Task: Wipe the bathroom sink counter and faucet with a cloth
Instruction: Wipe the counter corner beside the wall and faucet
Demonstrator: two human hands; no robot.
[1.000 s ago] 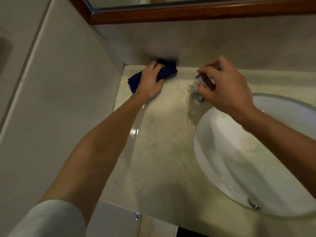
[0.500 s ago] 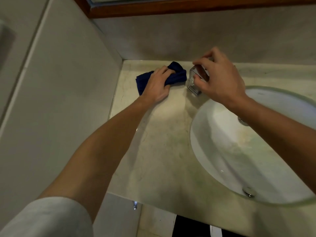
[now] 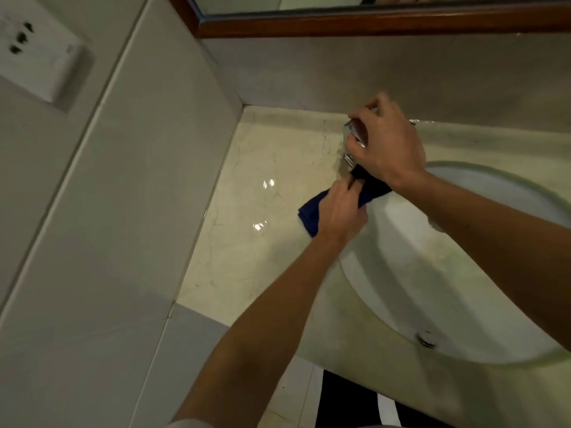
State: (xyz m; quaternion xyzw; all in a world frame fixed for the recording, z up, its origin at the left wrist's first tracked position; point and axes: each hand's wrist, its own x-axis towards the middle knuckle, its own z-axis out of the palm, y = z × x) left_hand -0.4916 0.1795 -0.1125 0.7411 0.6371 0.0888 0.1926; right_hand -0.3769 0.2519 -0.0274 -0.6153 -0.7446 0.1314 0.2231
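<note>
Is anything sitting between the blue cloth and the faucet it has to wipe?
No separate object shows. The blue cloth, gripped by the left hand, already reaches the base of the faucet. The right hand grips the faucet's top and hides most of it.

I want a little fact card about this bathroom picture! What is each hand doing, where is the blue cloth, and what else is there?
left hand: grips the blue cloth
right hand: curled over the faucet top
blue cloth: bunched, on the counter edge beside the sink, one end up against the faucet base
faucet: shiny metal, mostly hidden by the hand
counter: pale marble with bright reflections
sink: white oval bowl, metal drain at the near side
also seen: wood-framed mirror, wall socket
</note>
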